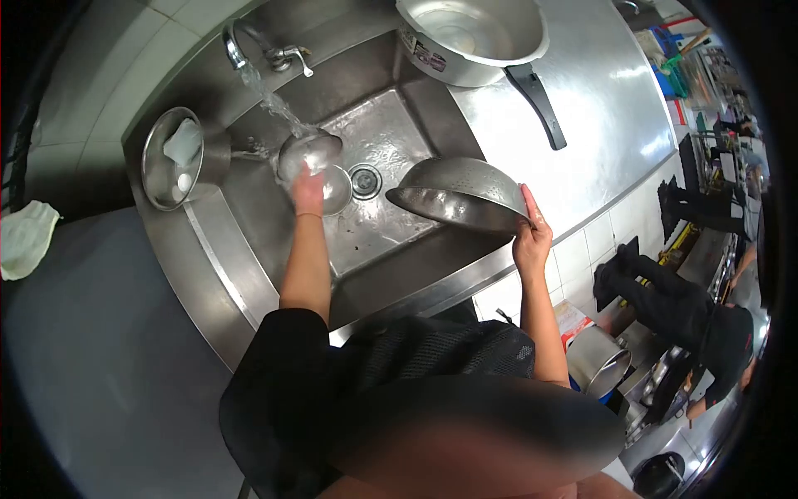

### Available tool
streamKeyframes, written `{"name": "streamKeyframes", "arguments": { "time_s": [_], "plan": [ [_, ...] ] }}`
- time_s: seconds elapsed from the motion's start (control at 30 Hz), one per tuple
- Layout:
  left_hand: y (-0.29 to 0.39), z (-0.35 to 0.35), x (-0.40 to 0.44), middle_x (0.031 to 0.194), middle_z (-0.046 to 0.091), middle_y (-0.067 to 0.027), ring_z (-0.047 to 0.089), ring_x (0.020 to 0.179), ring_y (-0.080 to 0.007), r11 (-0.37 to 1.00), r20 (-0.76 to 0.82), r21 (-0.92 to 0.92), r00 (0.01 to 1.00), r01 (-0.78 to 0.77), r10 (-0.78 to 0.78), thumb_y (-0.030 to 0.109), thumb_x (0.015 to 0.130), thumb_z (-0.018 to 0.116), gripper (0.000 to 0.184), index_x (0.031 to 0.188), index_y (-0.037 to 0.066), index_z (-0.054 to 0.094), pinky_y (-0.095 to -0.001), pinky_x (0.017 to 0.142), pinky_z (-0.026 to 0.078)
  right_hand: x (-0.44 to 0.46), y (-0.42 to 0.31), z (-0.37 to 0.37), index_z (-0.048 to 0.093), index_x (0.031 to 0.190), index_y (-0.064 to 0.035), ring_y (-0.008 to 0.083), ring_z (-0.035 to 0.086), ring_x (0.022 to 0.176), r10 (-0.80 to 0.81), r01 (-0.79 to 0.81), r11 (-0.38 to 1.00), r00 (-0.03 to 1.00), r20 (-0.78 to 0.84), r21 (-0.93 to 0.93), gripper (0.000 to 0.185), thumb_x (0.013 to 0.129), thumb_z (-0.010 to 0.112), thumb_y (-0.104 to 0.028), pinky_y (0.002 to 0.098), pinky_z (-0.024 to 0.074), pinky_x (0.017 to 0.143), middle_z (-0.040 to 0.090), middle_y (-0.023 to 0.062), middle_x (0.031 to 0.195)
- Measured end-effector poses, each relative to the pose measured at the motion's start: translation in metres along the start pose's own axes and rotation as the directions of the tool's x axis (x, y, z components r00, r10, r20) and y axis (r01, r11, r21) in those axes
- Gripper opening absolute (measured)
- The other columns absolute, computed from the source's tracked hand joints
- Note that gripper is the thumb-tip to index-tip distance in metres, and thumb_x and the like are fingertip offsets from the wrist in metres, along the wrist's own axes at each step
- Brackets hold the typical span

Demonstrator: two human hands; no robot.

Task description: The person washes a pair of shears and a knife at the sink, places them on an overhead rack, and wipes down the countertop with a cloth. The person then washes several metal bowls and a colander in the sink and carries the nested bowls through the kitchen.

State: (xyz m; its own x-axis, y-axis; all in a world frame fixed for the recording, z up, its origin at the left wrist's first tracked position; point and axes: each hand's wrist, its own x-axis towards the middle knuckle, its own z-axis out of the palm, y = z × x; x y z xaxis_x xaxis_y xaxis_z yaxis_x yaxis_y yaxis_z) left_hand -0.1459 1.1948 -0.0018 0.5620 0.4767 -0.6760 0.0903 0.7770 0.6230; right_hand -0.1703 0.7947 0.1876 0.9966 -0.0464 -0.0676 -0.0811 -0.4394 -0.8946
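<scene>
My right hand [533,231] grips the rim of a large metal bowl [459,176], tilted over the right side of the sink; its outer wall looks speckled. Inside the sink, my left hand [308,190] is blurred but appears closed on the near edge of a small metal bowl [311,153]. Water from the tap [235,56] pours onto that small bowl. Beside the left hand, a second round metal vessel [339,193] rests on the wet sink floor [378,237], partly hidden by the hand. The drain [366,180] lies between the two hands.
A large pot [453,71] with a black handle [537,108] stands on the steel counter at the right. On the left ledge sits a metal bowl [155,179] holding white items. A pale cloth [27,241] lies far left. Another person [682,308] stands at the right.
</scene>
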Motion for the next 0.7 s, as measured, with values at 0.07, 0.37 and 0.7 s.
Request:
{"name": "streamKeyframes", "arguments": {
  "time_s": [0.07, 0.37, 0.7],
  "plan": [
    [0.033, 0.004, 0.016, 0.114, 0.057, -0.0132, 0.054, 0.106, -0.0268, 0.978, 0.147, -0.07, 0.967, -0.198, 0.207, 0.001, 0.085, 0.045, 0.032, 0.115, 0.0, 0.053, -0.0363, 0.096, 0.04, -0.002, -0.001, 0.0, 0.047, 0.127, 0.003, 0.0169, 0.047, 0.116, 0.023, -0.023, 1.0, 1.0, -0.019, -0.003, 0.051, 0.079, 0.036, 0.015, 0.0251, 0.032, 0.098, 0.052, 0.012, 0.126],
    [0.047, 0.022, 0.023, 0.105, 0.058, -0.0136, 0.057, 0.096, -0.0268, 0.96, 0.292, -0.277, 0.955, 0.033, 0.052, -0.005, 0.078, 0.046, 0.031, 0.108, -0.001, 0.054, -0.0371, 0.083, 0.048, -0.002, -0.009, 0.019, 0.05, 0.126, 0.0006, 0.0158, 0.048, 0.114, 0.024, -0.022, 1.0, 0.995, -0.092, 0.021, 0.042, 0.086, 0.041, 0.008, 0.0249, 0.0328, 0.098, 0.055, 0.0113, 0.123],
    [-0.009, -0.035, -0.003, 0.089, 0.061, -0.007, 0.059, 0.079, -0.0185, 0.963, 0.271, 0.253, 0.949, 0.092, -0.162, 0.016, 0.081, 0.062, 0.019, 0.095, 0.003, 0.058, -0.0336, 0.072, 0.051, 0.011, -0.015, 0.037, 0.053, 0.119, 0.0019, 0.0175, 0.058, 0.097, 0.155, -0.157, 0.988, 0.976, -0.151, -0.002, 0.032, 0.087, 0.05, -0.003, 0.0294, 0.0424, 0.087, 0.065, 0.0131, 0.101]
  ]
}}
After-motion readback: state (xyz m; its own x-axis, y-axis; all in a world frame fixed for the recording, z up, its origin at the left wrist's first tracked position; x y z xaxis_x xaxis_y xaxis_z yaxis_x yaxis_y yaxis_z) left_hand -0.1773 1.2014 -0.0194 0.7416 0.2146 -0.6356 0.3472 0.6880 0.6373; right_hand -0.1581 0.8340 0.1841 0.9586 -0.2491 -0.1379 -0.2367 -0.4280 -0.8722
